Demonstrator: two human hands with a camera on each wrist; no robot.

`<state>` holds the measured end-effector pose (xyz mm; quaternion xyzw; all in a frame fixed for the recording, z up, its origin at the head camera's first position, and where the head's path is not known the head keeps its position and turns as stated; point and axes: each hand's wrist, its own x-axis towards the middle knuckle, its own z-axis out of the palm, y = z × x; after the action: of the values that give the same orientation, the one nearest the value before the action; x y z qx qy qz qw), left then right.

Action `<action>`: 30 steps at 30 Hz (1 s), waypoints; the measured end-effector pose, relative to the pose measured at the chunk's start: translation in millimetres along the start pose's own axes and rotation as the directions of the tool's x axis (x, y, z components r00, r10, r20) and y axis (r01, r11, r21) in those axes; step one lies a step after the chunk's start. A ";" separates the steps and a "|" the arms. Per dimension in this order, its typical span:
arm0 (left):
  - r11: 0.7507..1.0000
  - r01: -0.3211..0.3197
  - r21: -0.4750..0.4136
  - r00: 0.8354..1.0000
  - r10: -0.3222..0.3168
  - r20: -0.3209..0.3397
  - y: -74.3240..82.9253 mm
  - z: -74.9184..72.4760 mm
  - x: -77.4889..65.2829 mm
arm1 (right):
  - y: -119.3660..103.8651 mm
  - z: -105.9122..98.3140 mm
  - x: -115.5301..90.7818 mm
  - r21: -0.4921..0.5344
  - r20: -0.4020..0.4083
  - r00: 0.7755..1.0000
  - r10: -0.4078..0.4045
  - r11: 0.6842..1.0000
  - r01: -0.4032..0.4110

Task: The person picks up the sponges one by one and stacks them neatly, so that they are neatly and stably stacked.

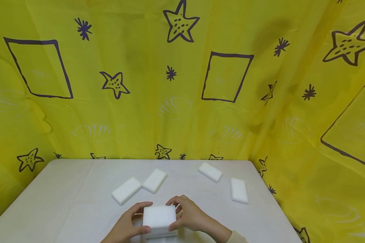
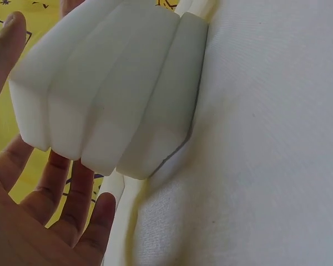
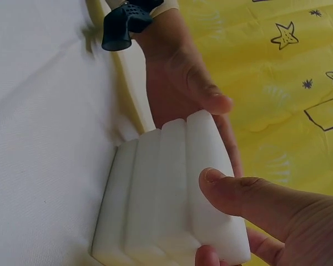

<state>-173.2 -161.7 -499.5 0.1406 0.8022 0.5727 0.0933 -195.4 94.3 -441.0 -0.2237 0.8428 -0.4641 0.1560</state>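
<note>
A stack of several white sponges (image 1: 159, 217) stands near the front of the table, each sponge lying flat on the one below. My left hand (image 1: 129, 222) is curved around its left end, thumb at the near corner and fingers at the far one. On the opposite end, my right hand (image 1: 190, 214) grips the top sponge (image 3: 211, 149) between thumb and fingers. The right wrist view shows the left thumb at that sponge's far corner. From the left wrist, the layered ends of the stack (image 2: 122, 83) show, with the left fingers (image 2: 39, 199) partly behind them.
Two loose sponges, one (image 1: 126, 190) and another (image 1: 154, 181), lie nearly touching behind the stack. To the right are two more, a far one (image 1: 210, 172) and a nearer one (image 1: 239, 190). A yellow star-patterned curtain (image 1: 134, 111) surrounds the pale table (image 1: 79, 202).
</note>
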 end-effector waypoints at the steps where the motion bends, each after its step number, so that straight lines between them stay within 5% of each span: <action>1: 1.000 0.003 -0.001 1.000 -0.003 -0.002 0.5 -0.2 0.0 | -0.3 -0.1 0.1 -0.001 0.000 1.000 0.000 1.000 0.000; 21: 0.993 -0.005 -0.122 0.999 0.009 0.033 -1.7 1.3 -1.2 | 0.8 -6.3 -0.7 0.068 0.020 1.000 0.015 0.998 -0.016; 30: 0.963 0.015 -0.270 0.996 0.009 0.086 -1.8 1.3 -2.8 | 8.9 -29.8 -4.6 0.076 -0.065 0.998 0.012 0.997 -0.007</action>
<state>-170.3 -162.0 -501.7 0.1499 0.7121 0.6700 0.1469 -207.6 122.1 -432.9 -0.1984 0.8301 -0.5022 0.1391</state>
